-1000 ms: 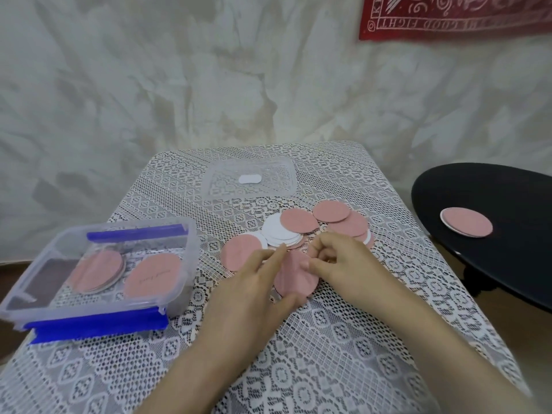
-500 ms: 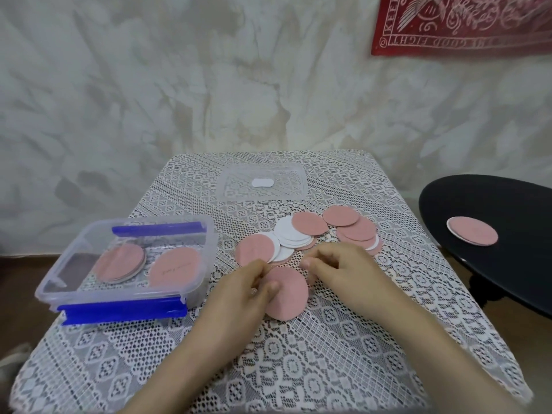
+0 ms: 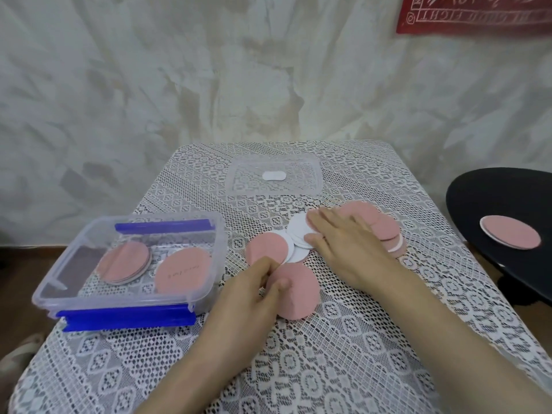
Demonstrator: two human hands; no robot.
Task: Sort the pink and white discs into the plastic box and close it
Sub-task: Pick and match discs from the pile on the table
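- Sorting, head view: my left hand [image 3: 254, 294] is pinching the near pink disc [image 3: 298, 297] at its left edge, while my right hand [image 3: 343, 246] is resting flat, fingers straight and slightly spread, on the white discs [image 3: 298, 231].
- I am judging the next move to be lifting the disc leftward into the plastic box [image 3: 219, 249].
- The disc is lying flat and, being round, has no long axis. The box is facing upward, its long side running left-right.

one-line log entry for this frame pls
left hand: pinches pink disc edge | right hand: flat on disc pile | box: open, pink discs inside | lid: off, behind pile
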